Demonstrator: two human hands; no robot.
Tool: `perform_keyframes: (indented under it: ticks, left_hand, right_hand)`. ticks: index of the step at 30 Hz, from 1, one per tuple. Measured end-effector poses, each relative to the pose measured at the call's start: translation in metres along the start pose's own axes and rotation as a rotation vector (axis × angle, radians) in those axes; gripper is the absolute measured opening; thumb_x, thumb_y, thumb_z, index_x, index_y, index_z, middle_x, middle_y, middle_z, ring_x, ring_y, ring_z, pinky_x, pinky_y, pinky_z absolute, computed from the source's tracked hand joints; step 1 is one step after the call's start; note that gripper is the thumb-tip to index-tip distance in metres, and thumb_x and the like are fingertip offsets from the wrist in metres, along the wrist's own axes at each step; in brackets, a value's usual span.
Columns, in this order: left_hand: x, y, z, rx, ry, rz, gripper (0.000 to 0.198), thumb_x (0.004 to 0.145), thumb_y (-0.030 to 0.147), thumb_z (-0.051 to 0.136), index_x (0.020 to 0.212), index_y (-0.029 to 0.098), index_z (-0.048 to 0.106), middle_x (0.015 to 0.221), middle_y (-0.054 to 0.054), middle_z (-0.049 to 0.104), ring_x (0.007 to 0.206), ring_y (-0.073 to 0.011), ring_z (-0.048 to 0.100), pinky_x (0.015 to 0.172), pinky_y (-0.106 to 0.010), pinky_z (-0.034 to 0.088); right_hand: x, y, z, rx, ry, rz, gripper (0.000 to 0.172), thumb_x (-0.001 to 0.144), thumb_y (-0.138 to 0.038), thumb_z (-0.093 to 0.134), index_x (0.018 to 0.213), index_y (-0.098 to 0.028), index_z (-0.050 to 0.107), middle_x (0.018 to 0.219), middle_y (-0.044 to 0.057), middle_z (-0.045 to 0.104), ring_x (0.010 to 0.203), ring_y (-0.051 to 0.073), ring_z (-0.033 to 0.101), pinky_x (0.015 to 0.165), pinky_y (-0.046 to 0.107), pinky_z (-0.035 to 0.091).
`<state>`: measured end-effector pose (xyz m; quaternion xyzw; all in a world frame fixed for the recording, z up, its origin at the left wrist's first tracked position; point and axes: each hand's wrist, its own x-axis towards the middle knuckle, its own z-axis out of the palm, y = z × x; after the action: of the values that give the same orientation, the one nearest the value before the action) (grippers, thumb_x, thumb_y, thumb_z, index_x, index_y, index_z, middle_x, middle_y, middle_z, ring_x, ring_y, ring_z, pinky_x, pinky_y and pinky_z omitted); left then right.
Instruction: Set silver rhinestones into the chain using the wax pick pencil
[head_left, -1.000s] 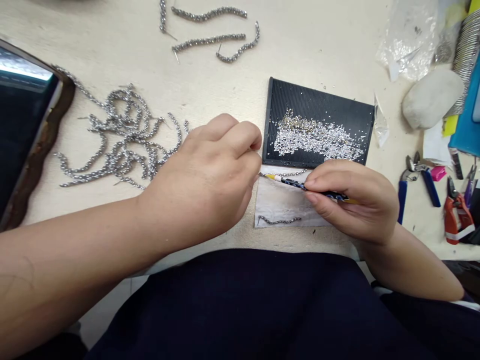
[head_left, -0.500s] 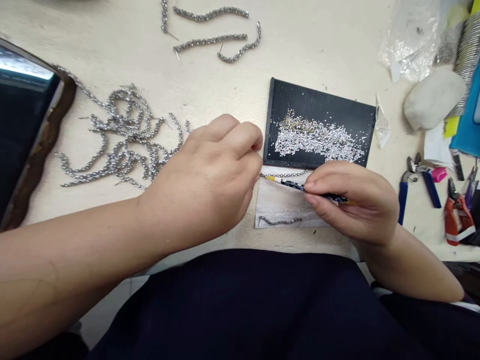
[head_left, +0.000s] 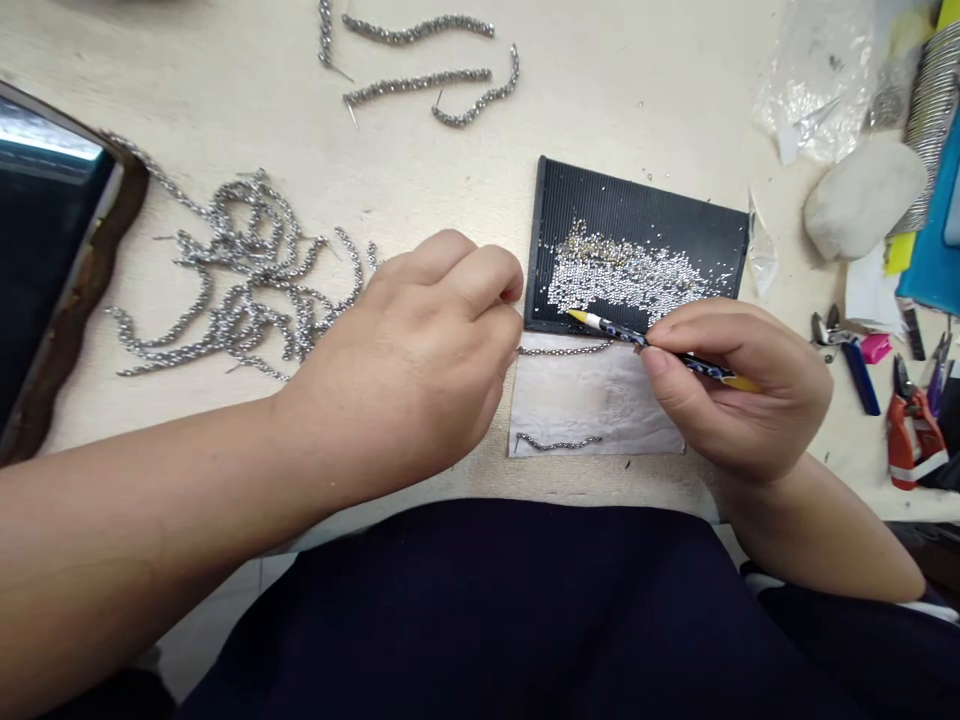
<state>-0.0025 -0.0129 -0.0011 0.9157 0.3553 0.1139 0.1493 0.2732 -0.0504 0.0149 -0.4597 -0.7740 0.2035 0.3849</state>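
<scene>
My right hand (head_left: 739,385) pinches a slim dark pencil-like pick (head_left: 660,345) with a pale tip, and that tip rests at the lower edge of a black ribbed tray (head_left: 637,195). Tiny silver beads (head_left: 622,280) lie spread across the tray. My left hand (head_left: 420,350) is curled over the left end of a thin bead strand (head_left: 562,350), and its fingertips are hidden. That strand lies along the top of a pale mottled sheet (head_left: 637,410). A shorter strand (head_left: 559,442) lies near the sheet's lower edge.
A tangled heap of beaded strands (head_left: 247,280) lies left of my left hand, with several more (head_left: 416,75) at the top. A framed mirror (head_left: 52,260) stands far left. On the right are a plastic bag (head_left: 817,80), a white lump (head_left: 862,195) and red-handled pliers (head_left: 911,435).
My right hand has moved up and to the right. The pick's tip has gone from the strand's left end to the tray's lower edge. My left hand has stayed put.
</scene>
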Motion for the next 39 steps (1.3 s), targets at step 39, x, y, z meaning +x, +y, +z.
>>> perform_keyframes:
  ticks: [39]
  left_hand:
    - [0.0021, 0.0024, 0.0002, -0.049, -0.030, -0.045, 0.036, 0.108, 0.026, 0.040, 0.097, 0.016, 0.073, 0.121, -0.012, 0.067, 0.118, -0.0322, 0.064, 0.101, -0.053, 0.061]
  right_hand:
    - [0.0034, -0.0031, -0.0024, 0.119, -0.317, -0.120, 0.018, 0.096, -0.009, 0.078, 0.107, -0.023, 0.076, 0.097, 0.005, 0.085, 0.086, 0.019, 0.083, 0.074, 0.029, 0.067]
